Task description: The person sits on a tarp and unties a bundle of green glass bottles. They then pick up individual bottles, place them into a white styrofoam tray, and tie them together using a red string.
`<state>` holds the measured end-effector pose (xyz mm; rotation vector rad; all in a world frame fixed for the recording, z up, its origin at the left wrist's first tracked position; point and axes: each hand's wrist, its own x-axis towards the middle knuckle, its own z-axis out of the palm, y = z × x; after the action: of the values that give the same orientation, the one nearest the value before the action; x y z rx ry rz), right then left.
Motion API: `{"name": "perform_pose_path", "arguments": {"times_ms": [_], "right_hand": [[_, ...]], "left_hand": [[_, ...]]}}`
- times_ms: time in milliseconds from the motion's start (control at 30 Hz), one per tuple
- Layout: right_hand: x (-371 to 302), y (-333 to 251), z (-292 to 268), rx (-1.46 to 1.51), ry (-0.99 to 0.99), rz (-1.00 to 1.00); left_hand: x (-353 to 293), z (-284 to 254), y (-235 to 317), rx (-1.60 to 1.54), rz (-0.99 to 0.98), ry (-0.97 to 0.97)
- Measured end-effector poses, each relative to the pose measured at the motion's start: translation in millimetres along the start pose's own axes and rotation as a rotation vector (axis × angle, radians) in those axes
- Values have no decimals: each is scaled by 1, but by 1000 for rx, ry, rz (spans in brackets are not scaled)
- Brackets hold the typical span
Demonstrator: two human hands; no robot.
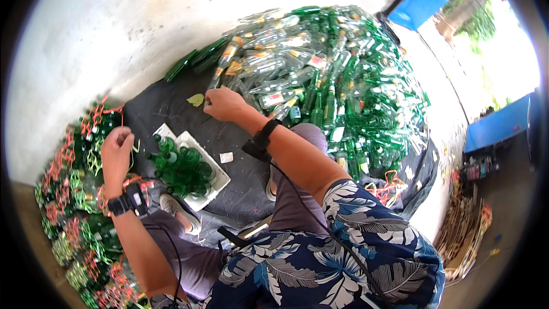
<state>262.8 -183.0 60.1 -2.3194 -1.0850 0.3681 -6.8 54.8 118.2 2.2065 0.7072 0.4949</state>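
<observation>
My right hand (224, 105) is closed at the neck end of a clear glass bottle (219, 72) with an orange label, at the left edge of a big bottle heap (337, 80). The fingers partly hide that neck. My left hand (117, 139) is raised with its fingers curled together, beside bundled bottles (94, 123) tied with red and green string. Whatever is between those fingers, if anything, is hidden. Between my hands, several green bottles (184, 170) stand close together on a white tray (220, 180), their necks pointing up.
A dark ground sheet (157, 103) lies under the tray and heap. On it are a yellow-green leaf (195, 100) and a white scrap (226, 157). A pale wall (137, 23) rises behind. Loose red string (388, 187) lies at the heap's near edge; my shoes flank the tray.
</observation>
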Motion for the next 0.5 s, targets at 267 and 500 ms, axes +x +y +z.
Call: {"name": "perform_pose_path", "arguments": {"times_ms": [267, 500], "right_hand": [[9, 20, -69, 654, 149, 23], [-43, 119, -185, 1541, 385, -16]], "left_hand": [[2, -30, -45, -94, -38, 60], [-9, -55, -59, -399, -235, 270]]}}
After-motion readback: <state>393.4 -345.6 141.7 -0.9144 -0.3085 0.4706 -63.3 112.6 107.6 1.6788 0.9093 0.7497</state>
